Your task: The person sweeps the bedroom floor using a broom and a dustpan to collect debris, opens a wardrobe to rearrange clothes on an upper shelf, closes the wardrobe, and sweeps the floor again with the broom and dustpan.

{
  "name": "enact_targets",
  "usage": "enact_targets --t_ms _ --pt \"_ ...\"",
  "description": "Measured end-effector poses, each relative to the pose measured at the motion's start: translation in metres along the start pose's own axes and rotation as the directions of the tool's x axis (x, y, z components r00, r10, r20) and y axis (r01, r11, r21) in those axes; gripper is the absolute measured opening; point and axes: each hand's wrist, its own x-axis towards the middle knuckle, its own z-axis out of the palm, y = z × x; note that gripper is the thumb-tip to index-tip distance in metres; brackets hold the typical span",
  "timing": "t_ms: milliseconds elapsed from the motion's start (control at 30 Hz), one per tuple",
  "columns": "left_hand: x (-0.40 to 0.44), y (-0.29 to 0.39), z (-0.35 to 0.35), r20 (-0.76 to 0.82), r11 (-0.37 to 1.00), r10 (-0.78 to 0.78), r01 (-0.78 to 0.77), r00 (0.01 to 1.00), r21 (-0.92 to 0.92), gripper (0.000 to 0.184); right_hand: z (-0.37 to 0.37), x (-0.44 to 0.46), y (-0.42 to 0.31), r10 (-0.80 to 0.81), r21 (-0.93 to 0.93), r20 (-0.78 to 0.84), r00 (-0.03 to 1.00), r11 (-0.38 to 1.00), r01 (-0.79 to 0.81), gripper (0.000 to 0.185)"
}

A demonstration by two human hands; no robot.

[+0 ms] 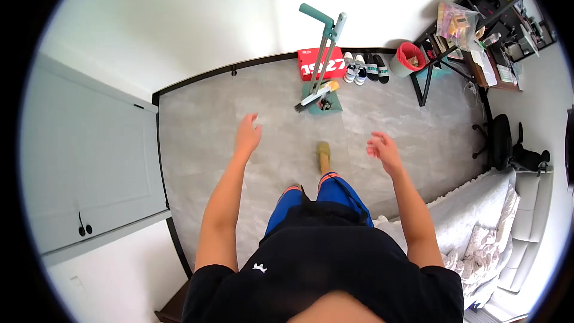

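Note:
My left hand (248, 135) hangs in the air over the grey floor (281, 161), holding nothing, with thumb and fingers apart. On the other side my right hand (384, 151) is raised too, its fingers loosely spread, slightly blurred and free of any object. Ahead of both hands, out of contact, a broom (313, 97) with a grey handle rests in a green long-handled dustpan (332, 106). Some small debris lies in the pan. Behind them a red shoe box (306, 64) with white lettering sits by the wall.
White-and-dark sneakers (360, 70) and black slides (377, 68) line the wall. Right of them stand a red-rimmed bin (408, 60) and a cluttered desk (508, 81). A black chair (500, 140) and a bed (478, 203) are at right, a grey wardrobe (95, 155) at left.

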Motion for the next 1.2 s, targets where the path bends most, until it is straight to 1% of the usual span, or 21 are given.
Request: enact_targets --t_ms 33,100,167,200,267,333,400,433,533,600,633,700,767,800,833,867,900,967,1033,1100,1200 --pt "0.029 0.034 -0.005 -0.050 0.996 0.079 -0.081 0.996 -0.044 0.040 0.010 0.021 -0.017 -0.058 -0.034 0.002 0.998 0.998 0.058 0.036" --pt "0.075 0.096 -0.012 -0.096 0.987 0.163 -0.163 0.982 0.011 0.048 0.034 0.063 -0.058 -0.175 -0.049 -0.015 0.984 0.983 0.175 0.038" --pt "0.116 0.134 -0.007 -0.178 0.926 0.376 -0.361 0.909 0.110 0.053 0.055 0.099 -0.100 -0.266 -0.021 -0.031 0.964 0.964 0.265 0.044" --pt "0.137 0.155 -0.007 -0.179 0.911 0.402 -0.372 0.898 0.176 0.054 0.060 0.127 -0.114 -0.375 -0.112 -0.058 0.925 0.923 0.368 0.046" --pt "0.178 0.192 -0.005 -0.159 0.861 0.466 -0.405 0.870 0.307 0.057 0.068 0.180 -0.132 -0.581 -0.289 -0.100 0.808 0.794 0.535 0.051" --pt "0.219 0.217 0.003 -0.119 0.824 0.499 -0.428 0.858 0.373 0.055 0.082 0.208 -0.166 -0.743 -0.346 -0.051 0.667 0.640 0.686 0.059" --pt "0.254 0.228 0.017 -0.063 0.754 0.532 -0.438 0.844 0.489 0.056 0.092 0.217 -0.203 -0.869 -0.587 -0.050 0.492 0.424 0.689 0.061" --pt "0.264 0.229 0.021 -0.007 0.746 0.528 -0.460 0.849 0.481 0.055 0.100 0.213 -0.218 -0.876 -0.448 -0.131 0.464 0.470 0.761 0.058" --pt "0.266 0.224 0.026 -0.051 0.756 0.524 -0.437 0.850 0.486 0.055 0.107 0.194 -0.239 -0.992 -0.516 0.047 0.115 0.075 0.853 0.053" --pt "0.239 0.203 0.023 -0.076 0.823 0.449 -0.379 0.890 0.424 0.057 0.122 0.179 -0.218 -0.993 -0.353 0.068 0.092 0.063 0.934 0.044" --pt "0.217 0.189 0.020 -0.075 0.867 0.372 -0.318 0.925 0.384 0.056 0.131 0.167 -0.202 -0.971 -0.286 0.184 0.153 0.096 0.953 0.040" --pt "0.167 0.153 0.019 -0.053 0.927 0.202 -0.173 0.978 0.334 0.057 0.146 0.151 -0.170 -0.892 -0.160 0.406 0.199 0.145 0.976 0.032" --pt "0.102 0.109 0.026 0.000 0.944 0.005 -0.005 1.000 0.329 0.058 0.153 0.145 -0.128 -0.625 -0.137 0.534 0.569 0.600 0.788 0.024" --pt "0.067 0.094 0.024 0.023 0.938 -0.091 0.078 0.996 0.337 0.059 0.155 0.142 -0.104 -0.426 -0.163 0.582 0.693 0.773 0.613 0.021" --pt "0.035 0.079 0.021 0.014 0.931 -0.168 0.154 0.986 0.330 0.060 0.160 0.152 -0.088 -0.272 -0.144 0.391 0.880 0.926 0.350 0.020" --pt "0.007 0.065 0.017 0.002 0.920 -0.241 0.228 0.970 0.318 0.062 0.158 0.173 -0.075 -0.113 0.021 0.176 0.978 0.994 0.111 0.022" --pt "-0.020 0.048 0.014 -0.043 0.917 -0.265 0.266 0.963 0.298 0.063 0.151 0.196 -0.073 0.097 0.229 -0.007 0.995 0.969 -0.093 0.023" --pt "-0.033 0.040 0.010 -0.088 0.919 -0.279 0.293 0.956 0.264 0.064 0.137 0.224 -0.091 0.129 0.299 -0.244 0.961 0.953 -0.052 0.026" --pt "-0.009 0.057 0.000 -0.107 0.928 -0.260 0.279 0.960 0.248 0.064 0.119 0.244 -0.115 -0.035 0.270 -0.278 0.960 0.956 0.113 0.026" --pt "0.056 0.098 -0.010 -0.153 0.972 -0.066 0.099 0.986 0.214 0.063 0.102 0.264 -0.144 -0.115 0.247 -0.295 0.949 0.950 0.192 0.027" --pt "0.158 0.179 -0.018 -0.138 0.931 0.187 -0.131 0.973 0.340 0.066 0.050 0.266 -0.155 -0.170 0.140 -0.331 0.928 0.964 0.227 0.028"
